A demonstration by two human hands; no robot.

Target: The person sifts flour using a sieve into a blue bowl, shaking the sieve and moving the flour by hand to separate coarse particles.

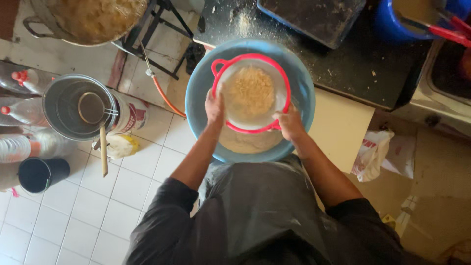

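Standing over a big blue basin (202, 83), the person holds a red-rimmed sieve (251, 93) above it with both hands. From the head view, the left hand (214, 109) is closed around the sieve's left rim, fingers curled over the red edge, and the right hand (290, 123) grips the rim at the lower right in the same way. A heap of pale, crumbly meal (249, 91) sits in the middle of the sieve's white mesh, and a finer layer of the same stuff lies in the bottom of the basin beneath. The basin rests partly on a dark, dusty counter (353, 64) and juts out over the white tiled floor (83, 211).

Off to the person's left on the floor stands a metal bucket (61, 105) with a small strainer on a wooden handle (103, 152) across it, plastic bottles (22, 113) beside it and a black cup (41, 173) nearer. A large metal pot (88, 19) full of yellowish mash sits at the top on a black stand. A white plastic bag (375, 152) lies to the right, below the counter's edge.
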